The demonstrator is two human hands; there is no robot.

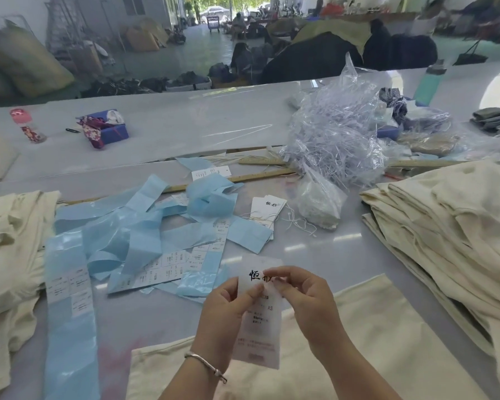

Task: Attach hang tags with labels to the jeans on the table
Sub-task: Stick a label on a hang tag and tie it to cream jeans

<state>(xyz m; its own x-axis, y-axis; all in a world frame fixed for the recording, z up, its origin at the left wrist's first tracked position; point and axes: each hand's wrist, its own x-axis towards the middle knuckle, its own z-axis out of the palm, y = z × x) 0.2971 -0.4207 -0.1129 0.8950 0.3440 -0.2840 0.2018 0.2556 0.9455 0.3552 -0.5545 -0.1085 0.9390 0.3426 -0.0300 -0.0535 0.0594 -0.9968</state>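
A white hang tag [257,321] with black characters and small print is held upright between both hands, above a cream pair of jeans [373,342] lying flat at the table's near edge. My left hand [225,307] grips the tag's left side with the thumb across its face. My right hand [303,295] pinches the tag's top right part. Blue backing strips carrying white sticker labels [168,267] lie scattered to the left. A small stack of hang tags [267,209] with loose strings rests further back.
A tall stack of folded cream jeans [451,235] fills the right side; more cream jeans [9,249] are heaped at the left. A bag of plastic tag fasteners [335,134], wooden rulers [211,183], a blue box [110,128] and a pink-capped bottle [26,125] sit further back.
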